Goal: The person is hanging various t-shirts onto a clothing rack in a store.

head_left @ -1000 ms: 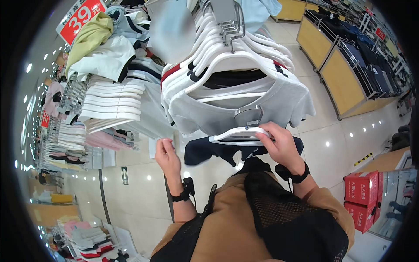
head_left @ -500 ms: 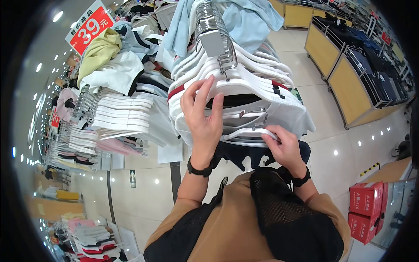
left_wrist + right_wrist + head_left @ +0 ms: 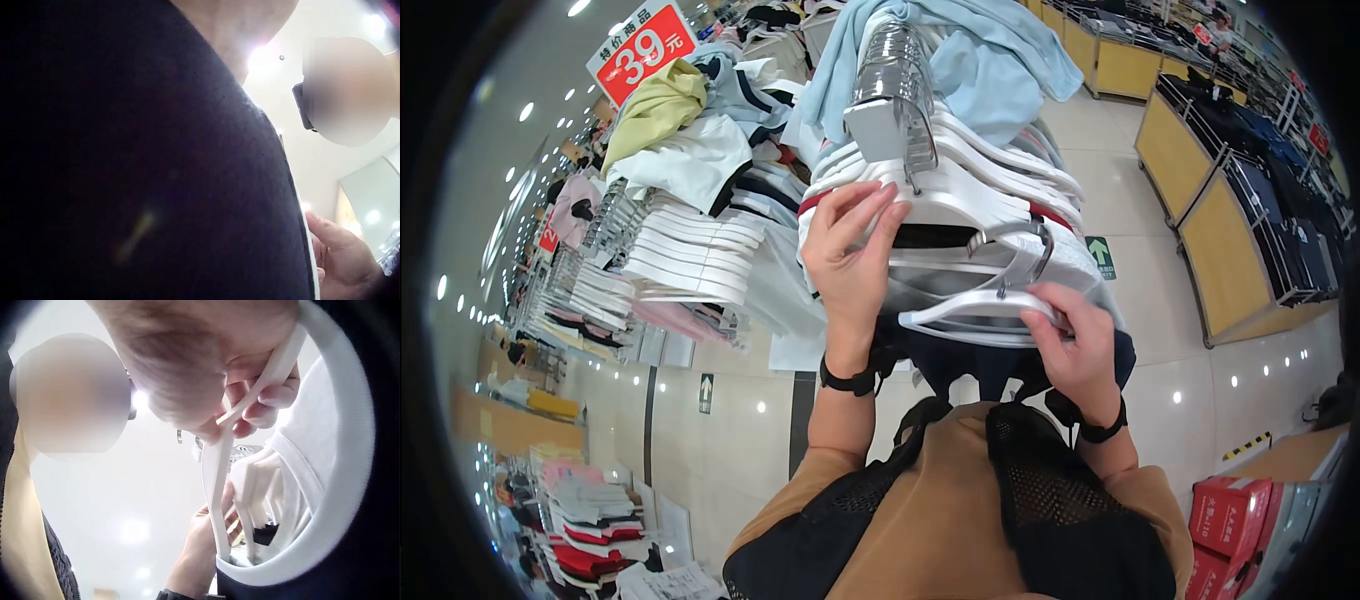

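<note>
My right hand pinches a white hanger carrying a navy garment; a metal hook rises from the hanger. In the right wrist view the fingers of my right hand curl round the hanger inside the garment's white collar. My left hand is raised at the front of the rack, its thumb and forefinger pinching the neck of the front white hanger, just below its hook. A pale grey shirt hangs there behind the navy garment. Navy cloth fills most of the left wrist view.
Light blue clothes lie over the rack top behind a metal rail end. At left are more racked white hangers and a red price sign. Wooden display bins stand at right, red boxes at lower right.
My left hand has risen from beside the navy garment to the front hanger on the rack, its fingers closing together there. My right hand still holds the navy garment's hanger.
</note>
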Demonstrator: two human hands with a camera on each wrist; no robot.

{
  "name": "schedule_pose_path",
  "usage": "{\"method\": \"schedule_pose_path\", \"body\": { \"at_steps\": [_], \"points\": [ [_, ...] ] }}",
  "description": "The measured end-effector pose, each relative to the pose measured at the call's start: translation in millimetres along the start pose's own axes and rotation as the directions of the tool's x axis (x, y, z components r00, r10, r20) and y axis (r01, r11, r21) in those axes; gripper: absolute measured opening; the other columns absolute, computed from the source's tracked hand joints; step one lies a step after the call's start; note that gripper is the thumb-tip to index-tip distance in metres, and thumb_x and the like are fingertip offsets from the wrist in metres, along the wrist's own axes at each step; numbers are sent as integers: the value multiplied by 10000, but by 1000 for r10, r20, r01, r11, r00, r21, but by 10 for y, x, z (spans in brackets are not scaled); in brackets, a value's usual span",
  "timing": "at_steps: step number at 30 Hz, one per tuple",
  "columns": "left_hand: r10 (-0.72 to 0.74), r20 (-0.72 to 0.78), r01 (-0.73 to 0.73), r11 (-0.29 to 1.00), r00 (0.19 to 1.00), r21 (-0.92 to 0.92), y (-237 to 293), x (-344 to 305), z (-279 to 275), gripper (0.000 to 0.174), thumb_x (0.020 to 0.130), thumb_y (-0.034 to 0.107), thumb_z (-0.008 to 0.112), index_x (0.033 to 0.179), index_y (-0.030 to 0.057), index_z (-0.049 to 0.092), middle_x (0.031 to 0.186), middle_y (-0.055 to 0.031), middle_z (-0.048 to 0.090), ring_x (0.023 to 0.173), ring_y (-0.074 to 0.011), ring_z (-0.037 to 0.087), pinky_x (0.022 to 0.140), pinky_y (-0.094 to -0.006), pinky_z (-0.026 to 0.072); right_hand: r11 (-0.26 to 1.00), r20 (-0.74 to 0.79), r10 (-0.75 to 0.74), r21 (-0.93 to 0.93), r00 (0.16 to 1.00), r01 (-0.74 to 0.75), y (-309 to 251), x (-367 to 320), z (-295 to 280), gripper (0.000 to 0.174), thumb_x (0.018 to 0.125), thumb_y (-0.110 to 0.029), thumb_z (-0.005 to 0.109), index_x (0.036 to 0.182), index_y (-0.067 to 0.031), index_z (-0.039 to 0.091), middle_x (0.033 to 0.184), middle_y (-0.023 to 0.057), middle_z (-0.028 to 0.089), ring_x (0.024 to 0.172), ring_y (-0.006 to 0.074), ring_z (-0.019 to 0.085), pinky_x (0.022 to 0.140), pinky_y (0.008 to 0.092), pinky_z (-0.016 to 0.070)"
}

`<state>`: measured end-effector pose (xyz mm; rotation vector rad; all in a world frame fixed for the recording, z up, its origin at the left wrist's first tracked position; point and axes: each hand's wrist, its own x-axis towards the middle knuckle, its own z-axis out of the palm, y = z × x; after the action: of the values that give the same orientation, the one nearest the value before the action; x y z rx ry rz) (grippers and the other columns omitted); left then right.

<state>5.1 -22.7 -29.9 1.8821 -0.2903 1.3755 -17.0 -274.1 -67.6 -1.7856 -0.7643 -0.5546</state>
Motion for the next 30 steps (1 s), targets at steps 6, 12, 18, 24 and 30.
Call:
{"method": "schedule_pose_path", "body": {
  "at_steps": [6, 12, 18, 24, 30],
  "points": [
    [-22, 132, 21, 1000, 991, 9, -1, 142, -138, 227, 820, -38, 782, 1043, -5, 758, 1070, -116, 712, 932, -152, 670, 825, -261, 533, 995, -55, -35, 88, 998, 40, -185, 431, 26, 236, 886, -98, 750, 1098, -27, 676, 839, 105, 704, 563, 184, 592, 545, 272, 478],
    [-366, 317, 412, 907, 875, -91, 274, 243, -422, 212, 941, 75, 679, 1129, -8, 729, 1084, -114, 735, 933, -159, 688, 859, -261, 517, 996, -27, -73, 57, 997, 74, -327, 710, 179, 252, 906, -136, 735, 1122, -43, 647, 899, 122, 718, 640, 240, 667, 585, 315, 513],
    [-300, 343, 318, 948, 890, 5, 456, 51, -480, 363, 899, 91, 686, 1240, -34, 661, 1158, -146, 716, 1114, -220, 645, 970, -341, 477, 990, -18, -118, 75, 993, 119, -330, 832, 317, 233, 925, -170, 706, 1129, -79, 640, 899, 112, 709, 698, 286, 685, 583, 343, 524],
    [-258, 232, 254, 966, 938, 49, 472, -93, -302, 435, 887, 67, 704, 1302, -27, 612, 1254, -173, 660, 1158, -267, 623, 991, -359, 466, 978, -41, -205, 10, 978, 206, -303, 784, 400, 204, 932, -173, 679, 1114, -107, 616, 746, 66, 602, 624, 263, 641, 526, 353, 501],
    [-135, 224, 95, 979, 965, 179, 402, -174, -320, 432, 889, 85, 712, 1293, -37, 616, 1299, -181, 649, 1196, -305, 612, 1027, -376, 449, 970, 115, -169, -158, 979, 186, -363, 633, 392, 267, 886, -108, 731, 1125, -51, 627, 815, 96, 641, 695, 275, 664, 595, 360, 513]
  ]
}}
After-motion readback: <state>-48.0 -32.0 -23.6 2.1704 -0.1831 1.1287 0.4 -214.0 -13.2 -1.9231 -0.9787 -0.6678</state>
